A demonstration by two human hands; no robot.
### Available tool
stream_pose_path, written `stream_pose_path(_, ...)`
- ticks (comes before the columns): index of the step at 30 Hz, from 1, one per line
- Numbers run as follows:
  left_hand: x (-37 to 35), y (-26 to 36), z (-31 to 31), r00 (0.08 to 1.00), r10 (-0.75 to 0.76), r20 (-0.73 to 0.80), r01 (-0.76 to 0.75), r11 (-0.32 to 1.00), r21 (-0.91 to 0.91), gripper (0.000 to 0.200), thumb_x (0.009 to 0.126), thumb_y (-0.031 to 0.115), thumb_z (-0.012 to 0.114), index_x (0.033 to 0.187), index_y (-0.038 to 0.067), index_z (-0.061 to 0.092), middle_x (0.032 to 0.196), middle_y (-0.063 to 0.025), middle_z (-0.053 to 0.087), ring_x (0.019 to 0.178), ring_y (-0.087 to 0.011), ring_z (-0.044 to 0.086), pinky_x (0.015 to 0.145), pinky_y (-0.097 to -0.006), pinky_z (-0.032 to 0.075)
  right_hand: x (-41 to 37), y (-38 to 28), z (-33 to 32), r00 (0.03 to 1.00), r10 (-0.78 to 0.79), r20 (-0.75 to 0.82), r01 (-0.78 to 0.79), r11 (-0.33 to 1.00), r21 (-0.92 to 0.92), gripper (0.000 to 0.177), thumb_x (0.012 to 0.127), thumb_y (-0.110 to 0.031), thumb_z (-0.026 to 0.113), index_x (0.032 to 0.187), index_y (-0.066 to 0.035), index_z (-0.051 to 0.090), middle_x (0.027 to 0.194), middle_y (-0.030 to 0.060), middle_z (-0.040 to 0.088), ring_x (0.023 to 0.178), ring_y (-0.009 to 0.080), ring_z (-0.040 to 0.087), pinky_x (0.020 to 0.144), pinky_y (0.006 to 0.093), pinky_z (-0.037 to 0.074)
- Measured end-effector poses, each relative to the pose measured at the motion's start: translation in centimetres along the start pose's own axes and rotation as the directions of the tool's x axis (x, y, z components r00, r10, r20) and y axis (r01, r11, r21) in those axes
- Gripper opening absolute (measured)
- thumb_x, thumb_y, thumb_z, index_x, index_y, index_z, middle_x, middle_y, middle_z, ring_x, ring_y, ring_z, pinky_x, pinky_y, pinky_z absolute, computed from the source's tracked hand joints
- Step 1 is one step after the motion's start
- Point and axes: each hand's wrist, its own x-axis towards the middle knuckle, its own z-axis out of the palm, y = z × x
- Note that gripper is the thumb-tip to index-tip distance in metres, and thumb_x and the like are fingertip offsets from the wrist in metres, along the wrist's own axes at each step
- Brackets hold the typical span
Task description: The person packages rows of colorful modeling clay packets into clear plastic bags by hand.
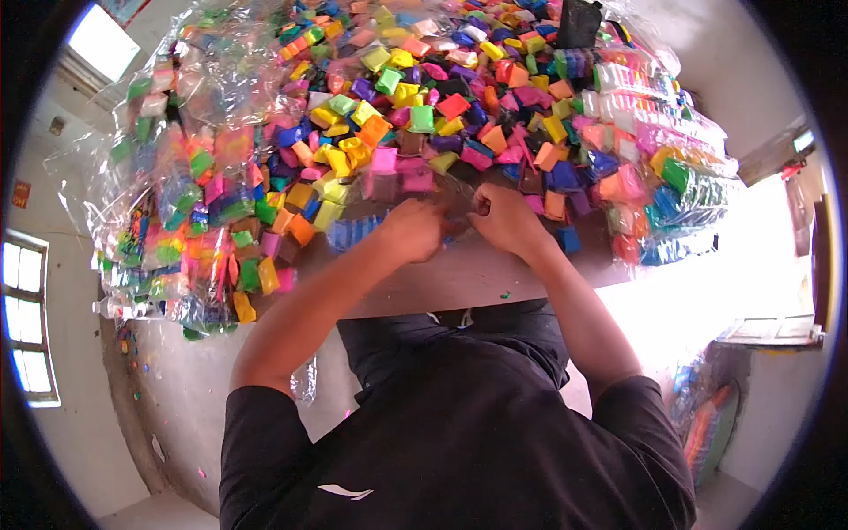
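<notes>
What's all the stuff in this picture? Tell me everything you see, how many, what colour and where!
Smooth brownish table: one, brownish, centre
Small plastic-wrapped blocks: too many to count, many bright colours, heaped on the table
Clear plastic bags of blocks: several, mixed colours, left side
Clear plastic packs: several, mixed colours, stacked right
Striped plastic-looking pack: one, blue, front of the heap
Unclear dark object: one, black, top right
Paned window: one, bright white, far left
Short-sleeved shirt: one, black with white mark, bottom
Trousers: one pair, black, under the table edge
Left hand: one, bare, left of centre, grip unclear
Right hand: one, bare, right of centre, fingers curled
</notes>
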Motion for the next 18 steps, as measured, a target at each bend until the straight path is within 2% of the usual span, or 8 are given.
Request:
stream_pose_path(3, 0.1, -0.2, 0.1, 0.997, 0.014, 0.075, -0.013, 1.000, -0.014, 0.042, 0.080, 0.018, 0.072, 0.123, 0.019, 0.073, 0.134, -0.0169, 0.062, 0.112, -0.0372, 0.067, 0.091, -0.0492, 0.056, -1.8, -1.2, -4.6, 0.996, 0.077, 0.054, -0.083, 0.988, 0.129, 0.017, 0.081, -0.009, 0.068, 0.095, 0.001, 0.067, 0.092, 0.0243, 0.071, 0.091, 0.0451, 0.069, 0.080, 0.0498, 0.054)
stream_pose_path(5, 0.4, -0.4, 0.3, 0.992, 0.004, 0.128, -0.006, 1.000, 0.010, 0.041, 0.082, 0.021, 0.072, 0.123, 0.018, 0.071, 0.132, -0.0170, 0.062, 0.118, -0.0370, 0.063, 0.096, -0.0478, 0.054, -2.9, 0.8, -7.5, 1.000, -0.007, -0.010, 0.007, 1.000, -0.016, 0.019, 0.082, -0.009, 0.069, 0.098, 0.000, 0.069, 0.089, 0.0218, 0.071, 0.092, 0.0419, 0.069, 0.081, 0.0488, 0.054)
stream_pose_path(6, 0.4, -0.1, 0.0, 0.993, 0.009, 0.121, -0.009, 1.000, 0.002, 0.041, 0.082, 0.021, 0.072, 0.123, 0.018, 0.071, 0.132, -0.0170, 0.062, 0.118, -0.0370, 0.063, 0.096, -0.0478, 0.054, -3.8, 1.1, -8.5, 0.999, 0.020, 0.046, -0.010, 0.977, -0.215, 0.025, 0.081, -0.005, 0.065, 0.106, -0.001, 0.068, 0.100, 0.0200, 0.070, 0.098, 0.0398, 0.068, 0.083, 0.0489, 0.055)
stream_pose_path(7, 0.4, 0.2, -0.5, 0.991, -0.009, 0.133, 0.005, 1.000, 0.028, 0.039, 0.083, 0.022, 0.071, 0.122, 0.018, 0.071, 0.130, -0.0169, 0.062, 0.118, -0.0372, 0.063, 0.097, -0.0481, 0.053, -4.9, 2.1, -8.7, 0.999, 0.024, 0.044, -0.014, 0.975, -0.223, 0.025, 0.081, -0.005, 0.065, 0.106, -0.001, 0.068, 0.100, 0.0200, 0.070, 0.098, 0.0398, 0.068, 0.083, 0.0489, 0.055)
stream_pose_path(9, 0.4, 0.4, -0.8, 0.989, -0.023, 0.144, 0.015, 0.998, 0.054, 0.038, 0.084, 0.023, 0.071, 0.121, 0.017, 0.071, 0.128, -0.0167, 0.063, 0.119, -0.0374, 0.062, 0.098, -0.0485, 0.052, -6.9, 3.6, -8.0, 0.988, -0.060, 0.140, 0.113, 0.904, -0.412, 0.040, 0.081, -0.001, 0.069, 0.121, -0.002, 0.067, 0.116, 0.0180, 0.067, 0.106, 0.0372, 0.067, 0.086, 0.0461, 0.055)
stream_pose_path(12, 0.0, 0.3, -0.6, 0.988, -0.034, 0.152, 0.027, 0.998, 0.053, 0.032, 0.087, 0.028, 0.070, 0.116, 0.016, 0.072, 0.125, -0.0171, 0.063, 0.119, -0.0376, 0.061, 0.100, -0.0498, 0.051, -8.0, 3.4, -6.8, 0.965, 0.046, 0.259, 0.096, 0.855, -0.510, 0.048, 0.080, -0.002, 0.068, 0.128, -0.005, 0.064, 0.125, 0.0175, 0.063, 0.113, 0.0386, 0.064, 0.092, 0.0487, 0.054)
stream_pose_path(16, 0.3, 0.7, -1.0, 0.984, -0.067, 0.167, 0.068, 0.998, 0.001, 0.028, 0.088, 0.033, 0.068, 0.109, 0.014, 0.073, 0.122, -0.0166, 0.063, 0.119, -0.0359, 0.061, 0.099, -0.0486, 0.050, -7.4, 3.0, -6.2, 0.957, 0.048, 0.286, 0.106, 0.860, -0.499, 0.048, 0.080, -0.004, 0.068, 0.128, -0.004, 0.064, 0.123, 0.0182, 0.065, 0.112, 0.0410, 0.063, 0.093, 0.0488, 0.053)
stream_pose_path(18, 0.2, 0.4, -0.8, 0.976, -0.092, 0.195, 0.092, 0.996, 0.007, 0.027, 0.089, 0.033, 0.068, 0.107, 0.014, 0.074, 0.122, -0.0148, 0.064, 0.119, -0.0339, 0.061, 0.099, -0.0473, 0.050, -7.3, 1.8, -6.4, 0.948, -0.261, 0.184, 0.303, 0.916, -0.264, 0.044, 0.084, -0.005, 0.070, 0.127, -0.004, 0.064, 0.117, 0.0152, 0.068, 0.099, 0.0310, 0.069, 0.084, 0.0408, 0.056)
